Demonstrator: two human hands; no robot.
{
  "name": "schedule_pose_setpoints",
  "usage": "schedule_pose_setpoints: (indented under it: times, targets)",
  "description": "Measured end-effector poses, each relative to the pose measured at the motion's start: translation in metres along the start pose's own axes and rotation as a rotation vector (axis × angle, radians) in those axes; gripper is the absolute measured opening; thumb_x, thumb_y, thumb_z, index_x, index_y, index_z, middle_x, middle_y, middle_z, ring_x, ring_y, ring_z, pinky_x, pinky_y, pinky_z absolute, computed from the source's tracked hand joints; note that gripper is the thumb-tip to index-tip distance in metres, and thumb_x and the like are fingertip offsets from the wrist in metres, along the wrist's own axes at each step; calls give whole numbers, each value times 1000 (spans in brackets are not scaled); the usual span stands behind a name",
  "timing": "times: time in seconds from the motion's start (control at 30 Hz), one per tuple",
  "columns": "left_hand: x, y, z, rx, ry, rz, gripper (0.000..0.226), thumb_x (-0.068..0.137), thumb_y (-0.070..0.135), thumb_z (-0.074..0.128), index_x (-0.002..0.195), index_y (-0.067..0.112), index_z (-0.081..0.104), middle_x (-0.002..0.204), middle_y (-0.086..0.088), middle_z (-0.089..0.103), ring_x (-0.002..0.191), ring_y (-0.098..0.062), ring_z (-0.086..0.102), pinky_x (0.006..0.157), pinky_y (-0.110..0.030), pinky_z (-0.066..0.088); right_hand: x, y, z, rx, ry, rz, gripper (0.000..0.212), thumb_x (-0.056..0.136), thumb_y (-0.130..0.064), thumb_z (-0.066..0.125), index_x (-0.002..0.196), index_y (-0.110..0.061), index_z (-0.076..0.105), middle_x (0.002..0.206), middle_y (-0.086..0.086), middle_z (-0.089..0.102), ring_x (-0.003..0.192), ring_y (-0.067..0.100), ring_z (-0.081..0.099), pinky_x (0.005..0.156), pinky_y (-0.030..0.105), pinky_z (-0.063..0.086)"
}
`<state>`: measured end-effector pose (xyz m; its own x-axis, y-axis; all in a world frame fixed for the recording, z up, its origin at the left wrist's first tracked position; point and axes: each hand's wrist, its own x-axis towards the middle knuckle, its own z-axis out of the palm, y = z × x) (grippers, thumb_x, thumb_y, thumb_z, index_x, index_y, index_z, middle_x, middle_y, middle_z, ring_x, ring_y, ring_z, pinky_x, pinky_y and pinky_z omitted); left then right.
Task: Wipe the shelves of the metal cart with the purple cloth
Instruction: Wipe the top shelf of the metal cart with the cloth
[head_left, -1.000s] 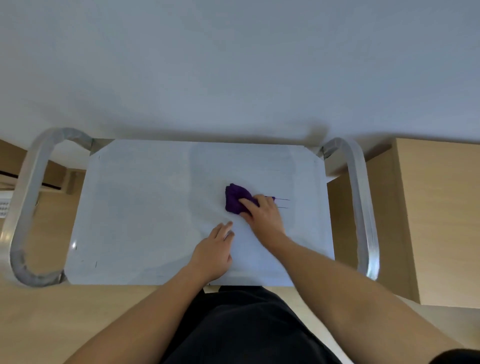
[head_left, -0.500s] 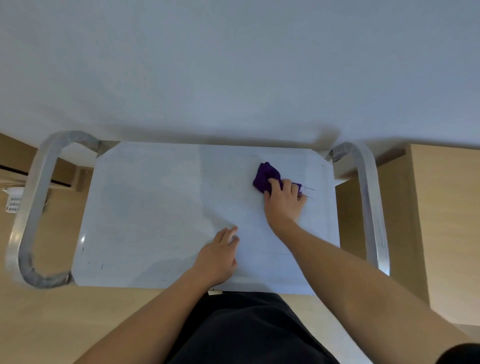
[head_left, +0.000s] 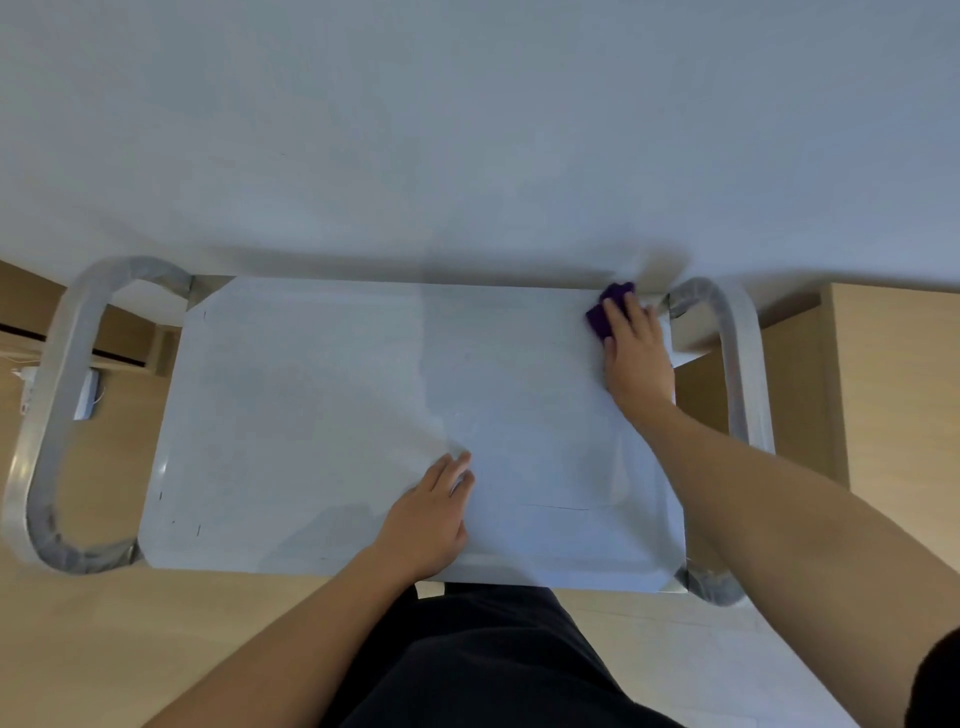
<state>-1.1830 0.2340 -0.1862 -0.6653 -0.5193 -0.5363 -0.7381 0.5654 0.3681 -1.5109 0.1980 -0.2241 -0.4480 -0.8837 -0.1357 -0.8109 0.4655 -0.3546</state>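
The metal cart's top shelf (head_left: 311, 405) is a flat silver sheet seen from above, with curved tube handles at both ends. My right hand (head_left: 636, 353) presses the bunched purple cloth (head_left: 605, 309) onto the shelf's far right corner; only part of the cloth shows past my fingers. My left hand (head_left: 434, 517) lies flat, palm down, on the near edge of the shelf, fingers together, holding nothing. The lower shelves are hidden beneath the top one.
A white wall (head_left: 467, 130) runs right behind the cart. A light wooden cabinet (head_left: 893, 395) stands close to the right handle (head_left: 743, 395). The left handle (head_left: 47, 415) overhangs wooden floor with a white power strip (head_left: 31, 384). My dark-clothed legs are against the cart's front.
My right hand has slid the purple cloth from the middle of the shelf up and rightward into the far right corner. My left hand has stayed near the front edge.
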Motion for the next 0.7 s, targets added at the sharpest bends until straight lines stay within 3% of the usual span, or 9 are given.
schedule_pose_setpoints:
  times: [0.07, 0.17, 0.27, 0.37, 0.43, 0.53, 0.57, 0.63, 0.7]
  targets:
    - [0, 0, 1, -4, 0, -3, 55, 94, 18, 40, 147, 12, 25, 163, 4, -4, 150, -16, -3, 106, -35, 40, -4, -5, 4, 15, 72, 125, 54, 99, -11, 38, 150, -22, 26, 159, 0, 20, 147, 24, 12, 112, 47, 34]
    - [-1, -1, 5, -7, 5, -19, 56, 94, 20, 39, 148, 12, 25, 163, 5, -4, 150, -15, -5, 108, -34, 39, -27, -51, 31, -15, 116, 59, 62, 86, 6, 46, 146, -11, 37, 152, 10, 35, 141, 31, 28, 119, 38, 18]
    - [-2, -2, 6, -4, 4, -20, 57, 94, 21, 40, 148, 11, 25, 163, 5, -5, 149, -14, -6, 107, -34, 39, -57, -90, 56, -13, -4, -262, 66, 84, 8, 52, 144, -18, 40, 150, 6, 39, 137, 33, 34, 112, 40, 31]
    - [-2, -5, 4, -5, 9, -9, 57, 94, 20, 40, 149, 13, 24, 163, 6, -6, 149, -13, -5, 104, -34, 41, -39, -67, 37, -70, -22, -476, 65, 83, 7, 55, 142, -19, 46, 147, 4, 45, 129, 35, 42, 103, 44, 43]
    - [-1, -5, 4, -10, 7, 1, 58, 94, 19, 40, 149, 14, 23, 163, 7, -7, 149, -13, -6, 104, -33, 42, -20, -39, 19, -50, 18, -316, 63, 82, 8, 53, 139, -18, 49, 146, 7, 46, 128, 36, 43, 104, 45, 41]
    - [-1, -3, 8, -19, 12, -1, 59, 94, 19, 40, 150, 14, 21, 163, 8, -9, 149, -12, -10, 100, -31, 45, -12, -12, 6, 33, 105, 215, 66, 89, 6, 43, 147, -22, 33, 154, 1, 32, 133, 30, 33, 109, 44, 34]
    - [-2, -2, 9, -22, 12, -5, 59, 94, 19, 40, 150, 14, 21, 162, 9, -10, 149, -11, -11, 99, -30, 45, -15, -19, 9, 39, 140, 317, 66, 90, 5, 42, 149, -20, 28, 155, 2, 29, 135, 30, 30, 112, 42, 30]
    - [-3, -2, 13, -26, 14, -13, 60, 94, 19, 40, 150, 13, 20, 162, 10, -12, 149, -11, -13, 99, -29, 44, -32, -54, 23, -3, 152, 266, 70, 86, 6, 41, 150, -15, 25, 157, 5, 26, 142, 27, 24, 116, 40, 21]
    - [-3, -5, 15, -33, 21, -14, 61, 94, 18, 40, 151, 13, 19, 162, 10, -13, 148, -10, -14, 100, -27, 44, -59, -97, 50, 23, 89, 0, 69, 83, 8, 46, 147, -13, 34, 154, 7, 33, 142, 23, 30, 115, 38, 24]
